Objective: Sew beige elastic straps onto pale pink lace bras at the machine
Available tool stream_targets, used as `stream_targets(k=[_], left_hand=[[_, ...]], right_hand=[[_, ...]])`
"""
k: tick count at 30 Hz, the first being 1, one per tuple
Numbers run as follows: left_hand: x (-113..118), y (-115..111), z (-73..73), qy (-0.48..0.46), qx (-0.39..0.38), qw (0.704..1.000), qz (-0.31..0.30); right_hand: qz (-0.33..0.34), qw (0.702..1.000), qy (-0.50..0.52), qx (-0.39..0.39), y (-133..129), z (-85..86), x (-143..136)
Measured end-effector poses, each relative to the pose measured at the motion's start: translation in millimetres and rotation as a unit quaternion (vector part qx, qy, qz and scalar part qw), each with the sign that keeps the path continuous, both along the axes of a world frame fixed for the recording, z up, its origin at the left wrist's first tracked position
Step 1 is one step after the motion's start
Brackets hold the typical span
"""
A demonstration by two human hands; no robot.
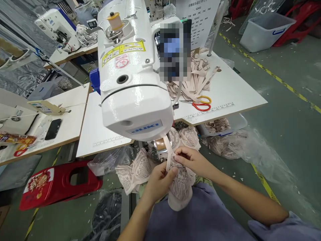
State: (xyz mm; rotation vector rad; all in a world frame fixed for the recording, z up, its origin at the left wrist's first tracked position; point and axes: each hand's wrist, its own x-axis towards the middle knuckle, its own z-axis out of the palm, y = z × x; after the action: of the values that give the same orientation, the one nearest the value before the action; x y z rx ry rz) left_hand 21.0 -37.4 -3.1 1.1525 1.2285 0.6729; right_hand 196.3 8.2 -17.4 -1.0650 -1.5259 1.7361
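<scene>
One beige lace bra (141, 165) hangs loosely at seven o'clock of the view; its edge could slip lower or catch on the material being handled. At eleven o'clock, the white JUKI sewing machine (135, 103) hides where the strap (169, 150) ends, so a twist there could go unseen. The left hand (159, 182), at six o'clock, pinches this strap between thumb and fingers; an uneven pull could skew or stretch it. Beneath both hands, the lace bra cup (182, 189) droops over the lap, and its weight could drag the pinched part out of line. The right hand (192, 160), at five o'clock, grips the cup's upper edge, its fingertips close to the strap; bunched lace could fold under. At two o'clock, scissors (202, 104) lie on the desk (240, 88) against tangled fabric strips (198, 78); tugging a strip could shift the blades.
</scene>
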Motion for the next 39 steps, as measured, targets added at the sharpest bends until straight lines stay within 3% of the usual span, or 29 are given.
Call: stream_targets(k=[2,5,6,8,9,10,12,15,18,21,24,25,27,29,31,34,36,39], left_hand=[[3,0,3.0,0.037,0.024,0.999,0.008],[9,-7,3.0,0.042,0.02,0.998,-0.036],[10,-11,0.7,0.029,0.006,0.998,-0.055],[10,-17,-7.8,0.008,-0.027,0.998,-0.057],[8,-20,-13.3,0.005,-0.044,0.998,-0.034],[6,-21,-19.1,0.005,-0.06,0.998,0.0],[-1,-22,-29.0,0.006,-0.077,0.994,0.081],[-14,-20,-34.8,-0.014,-0.076,0.982,0.174],[-21,-18,-30.8,-0.051,-0.081,0.971,0.219],[-21,-18,-24.7,-0.088,-0.087,0.966,0.229],[-18,-16,-22.6,-0.113,-0.079,0.961,0.239],[-17,-16,-23.1,-0.123,-0.078,0.958,0.248],[-15,-15,-25.4,-0.148,-0.084,0.948,0.269],[-13,-14,-27.9,-0.162,-0.092,0.94,0.285],[-11,-15,-29.2,-0.167,-0.092,0.937,0.294],[-6,-17,-28.3,-0.181,-0.087,0.932,0.301],[-2,-18,-26.9,-0.19,-0.085,0.929,0.307],[2,-20,-26.0,-0.194,-0.069,0.926,0.317]], right_hand=[[0.018,0.997,-0.03,0.066,-8,3.3,6],[0.102,0.983,-0.049,0.142,-7,2.2,26],[0.121,0.978,-0.07,0.157,0,0.5,35],[0.089,0.958,-0.188,0.199,29,-3.8,54],[0.02,0.931,-0.279,0.235,50,-5.7,63],[-0.059,0.876,-0.399,0.264,74,-7.2,71],[-0.121,0.829,-0.475,0.271,123,-8.4,82],[-0.097,0.796,-0.532,0.27,177,-5.4,84],[-0.047,0.773,-0.571,0.271,192,1.1,79],[-0.015,0.75,-0.606,0.266,178,6.9,80],[0.0,0.74,-0.624,0.251,143,10.7,96],[-0.013,0.751,-0.616,0.239,127,11.7,103],[-0.049,0.801,-0.56,0.208,88,13.5,116],[-0.031,0.843,-0.494,0.21,42,13.9,121],[-0.012,0.865,-0.416,0.279,-4,11.9,114],[0.006,0.853,-0.365,0.372,-53,6.0,86],[0.0,0.836,-0.356,0.418,-66,2.3,65],[-0.017,0.821,-0.346,0.454,-66,-1.3,42]])
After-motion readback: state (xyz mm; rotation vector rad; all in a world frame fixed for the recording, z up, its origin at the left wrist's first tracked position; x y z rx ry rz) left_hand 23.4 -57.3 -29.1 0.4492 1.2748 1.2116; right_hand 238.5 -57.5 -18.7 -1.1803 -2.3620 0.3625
